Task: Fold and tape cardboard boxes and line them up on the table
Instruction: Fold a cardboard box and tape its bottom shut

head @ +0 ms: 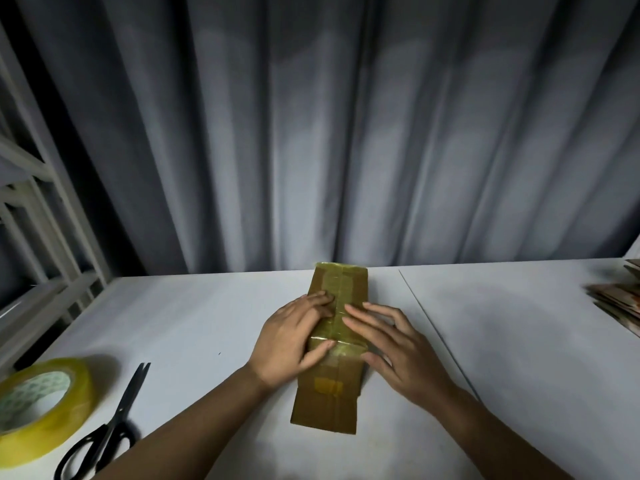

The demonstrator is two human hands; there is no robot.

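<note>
With our left hand (pixel 294 336) and right hand (pixel 391 341) spread flat on the box (pixel 332 344) at lower centre, we should rub the tape (pixel 337 306) outward along the seam.

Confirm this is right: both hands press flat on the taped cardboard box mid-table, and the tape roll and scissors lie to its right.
One detail is wrong. The head view shows the tape roll and scissors lying to the left of the cardboard box, not the right. The left hand and right hand do press flat on it.
</note>
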